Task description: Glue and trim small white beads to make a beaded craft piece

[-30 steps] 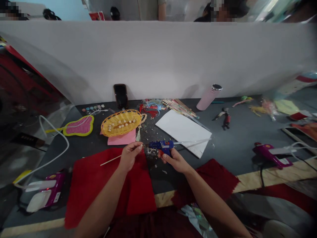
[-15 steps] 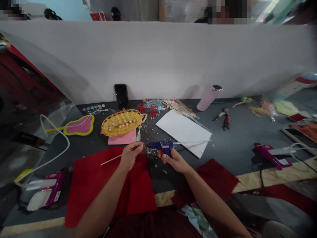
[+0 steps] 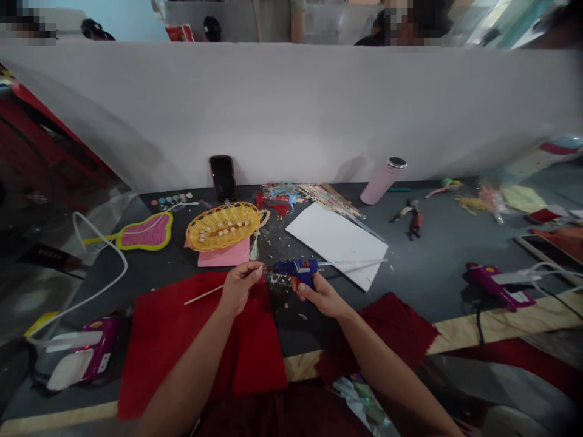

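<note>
My right hand [image 3: 317, 294] is wrapped round the handle of a blue glue gun [image 3: 296, 267], with a long clear glue stick [image 3: 350, 261] poking out of its back. The nozzle points left, at the fingertips of my left hand [image 3: 241, 285]. Those fingers pinch a thin wooden stick [image 3: 204, 295], which slants out below the hand. A small pale bit shows at the fingertips, too small to name. Under my left forearm lies a red cloth [image 3: 182, 340]. Just beyond, a yellow woven basket [image 3: 214, 240] holding several small pale pieces rests partly on pink paper [image 3: 223, 258].
A white board [image 3: 337, 243], bundled sticks [image 3: 330, 200] and a pink tumbler [image 3: 382, 180] stand or lie beyond the glue gun. A phone [image 3: 223, 177] leans on the partition. Pliers [image 3: 413, 220] lie at right. Purple power strips [image 3: 501, 285] with cables sit at both sides.
Both hands, the glue gun and the wooden stick keep nearly the same places. The whole view has shifted very slightly.
</note>
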A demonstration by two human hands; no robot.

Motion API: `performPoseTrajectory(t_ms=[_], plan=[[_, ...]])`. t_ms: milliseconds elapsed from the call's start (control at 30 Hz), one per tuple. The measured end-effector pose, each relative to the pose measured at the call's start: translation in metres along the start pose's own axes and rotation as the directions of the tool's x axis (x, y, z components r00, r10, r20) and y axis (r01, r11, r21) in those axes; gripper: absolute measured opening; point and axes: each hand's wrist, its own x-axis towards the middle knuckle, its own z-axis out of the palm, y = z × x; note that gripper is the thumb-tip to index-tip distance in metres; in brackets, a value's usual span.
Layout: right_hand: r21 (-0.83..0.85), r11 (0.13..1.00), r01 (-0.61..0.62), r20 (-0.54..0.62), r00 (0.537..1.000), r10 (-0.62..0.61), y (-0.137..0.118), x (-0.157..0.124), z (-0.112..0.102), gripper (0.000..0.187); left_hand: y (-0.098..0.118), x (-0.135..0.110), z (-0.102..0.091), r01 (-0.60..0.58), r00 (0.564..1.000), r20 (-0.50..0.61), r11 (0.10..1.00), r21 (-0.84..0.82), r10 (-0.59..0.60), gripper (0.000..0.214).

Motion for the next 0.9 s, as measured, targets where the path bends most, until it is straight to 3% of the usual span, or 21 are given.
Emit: performPoseTrajectory(t_ms=[900], plan=[[-0.073, 0.997, -0.019, -0.002, 1.0, 0.018, 0.0037, -0.0018, -0.0025, 0.033, -0.0018, 0.0011, -0.0006, -0.047, 0.998, -0.038, 0.998, 0.039, 0.048, 0.025]])
